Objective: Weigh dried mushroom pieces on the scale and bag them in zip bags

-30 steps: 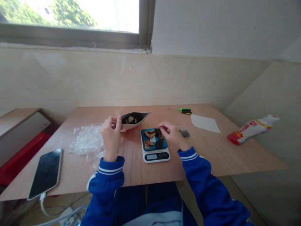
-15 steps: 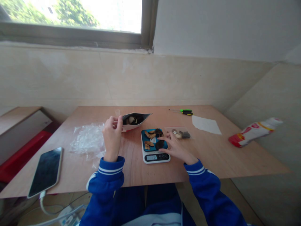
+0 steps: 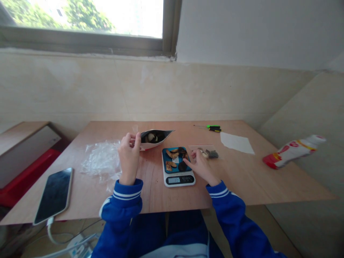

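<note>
My left hand (image 3: 129, 156) pinches the left end of an open pouch (image 3: 152, 145), which stands with its mouth gaping and pale and dark pieces inside. A small white kitchen scale (image 3: 168, 179) with a blue top lies in front of me, its display lit. On it rest brown dried slices (image 3: 170, 165), dark pieces near the back and a round black piece (image 3: 182, 166). My right hand (image 3: 200, 165) hovers at the scale's right edge, thumb and forefinger apart beside the dark pieces. I see nothing held in it; its other fingers are partly hidden.
A clear zip bag of pieces (image 3: 213, 154) lies right of the scale. Behind are screwdrivers (image 3: 214, 128) and white paper (image 3: 237, 143). A red-and-white bottle (image 3: 291, 152) stands at right. Clear plastic bags (image 3: 100, 159) and a cabled phone (image 3: 53, 195) lie at left.
My right hand has shifted slightly, its fingers moving away from around the round black piece. That piece stays on the scale. My left hand still grips the pouch.
</note>
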`<state>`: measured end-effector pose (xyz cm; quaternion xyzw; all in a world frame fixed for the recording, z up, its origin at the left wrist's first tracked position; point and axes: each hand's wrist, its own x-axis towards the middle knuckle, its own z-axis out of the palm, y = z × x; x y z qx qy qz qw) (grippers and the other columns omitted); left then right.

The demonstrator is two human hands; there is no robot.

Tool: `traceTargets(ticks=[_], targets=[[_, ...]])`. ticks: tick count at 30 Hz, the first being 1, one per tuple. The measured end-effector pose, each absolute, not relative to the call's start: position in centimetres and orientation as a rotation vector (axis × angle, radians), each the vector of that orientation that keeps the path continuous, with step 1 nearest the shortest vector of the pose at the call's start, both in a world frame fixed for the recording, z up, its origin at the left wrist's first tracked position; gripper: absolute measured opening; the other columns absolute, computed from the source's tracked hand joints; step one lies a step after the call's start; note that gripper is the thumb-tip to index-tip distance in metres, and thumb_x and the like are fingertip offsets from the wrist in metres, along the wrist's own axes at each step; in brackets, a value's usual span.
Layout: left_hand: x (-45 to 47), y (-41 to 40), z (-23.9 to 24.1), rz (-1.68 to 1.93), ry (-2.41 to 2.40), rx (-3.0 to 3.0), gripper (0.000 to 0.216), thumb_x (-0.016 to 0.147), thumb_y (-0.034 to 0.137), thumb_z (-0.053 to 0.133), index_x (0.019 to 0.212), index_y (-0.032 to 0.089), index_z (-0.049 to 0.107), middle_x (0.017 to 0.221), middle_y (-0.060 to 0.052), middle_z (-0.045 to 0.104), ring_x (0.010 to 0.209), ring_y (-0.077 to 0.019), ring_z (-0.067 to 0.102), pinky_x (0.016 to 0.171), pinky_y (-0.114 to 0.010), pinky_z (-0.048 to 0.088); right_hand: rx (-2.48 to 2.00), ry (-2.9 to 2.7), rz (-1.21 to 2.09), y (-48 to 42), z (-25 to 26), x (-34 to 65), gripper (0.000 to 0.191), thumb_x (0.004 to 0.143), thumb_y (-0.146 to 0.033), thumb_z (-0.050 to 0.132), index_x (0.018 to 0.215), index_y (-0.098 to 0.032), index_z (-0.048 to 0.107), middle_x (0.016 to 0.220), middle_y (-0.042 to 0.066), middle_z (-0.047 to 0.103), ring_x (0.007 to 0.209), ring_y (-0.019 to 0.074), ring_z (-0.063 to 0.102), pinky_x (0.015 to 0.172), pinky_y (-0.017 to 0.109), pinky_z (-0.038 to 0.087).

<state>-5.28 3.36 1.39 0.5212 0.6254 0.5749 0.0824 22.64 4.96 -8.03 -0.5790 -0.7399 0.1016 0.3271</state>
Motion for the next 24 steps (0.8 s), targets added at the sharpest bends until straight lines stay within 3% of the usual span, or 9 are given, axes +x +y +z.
traceTargets(ticks=[4,12,19,24], targets=[[-5.2,3.4,1.3,1.722,1.884,1.552,0.032,0.089,0.045,0.053,0.070,0.020,0.052,0.067,0.001,0.056,0.059,-0.0113,0.056,0.054,-0.022,0.043,-1.553,-1.926,0.273,3.8,-8.5,22.2,0.046,0.075,-0.058,0.064,0.091,-0.020,0.043,0.087,0.007,0.056,0.082,0.0253,0.058,0.071,0.037,0.048],[-5.2,3.4,1.4,1.724,1.893,1.561,0.032,0.089,0.045,0.053,0.069,0.020,0.051,0.067,0.001,0.056,0.059,-0.0113,0.056,0.054,-0.022,0.042,-1.619,-1.857,0.419,3.5,-9.4,22.4,0.038,0.075,-0.056,0.063,0.078,-0.019,0.055,0.083,0.007,0.055,0.082,0.0249,0.056,0.075,0.039,0.047],[-5.2,3.4,1.3,1.719,1.907,1.566,0.032,0.089,0.045,0.052,0.070,0.020,0.051,0.067,0.001,0.055,0.060,-0.0112,0.055,0.054,-0.023,0.041,-1.630,-1.602,0.951,3.3,-8.2,22.1,0.048,0.063,-0.063,0.068,0.067,-0.017,0.061,0.064,0.004,0.059,0.063,0.0188,0.054,0.061,0.032,0.044],[-5.2,3.4,1.4,1.730,1.897,1.559,0.032,0.089,0.044,0.053,0.068,0.020,0.050,0.066,0.001,0.054,0.060,-0.0112,0.055,0.055,-0.023,0.041,-1.442,-1.558,1.231,2.1,-4.3,21.7,0.050,0.062,-0.065,0.070,0.069,-0.016,0.062,0.066,0.002,0.063,0.064,0.0165,0.057,0.063,0.030,0.045]])
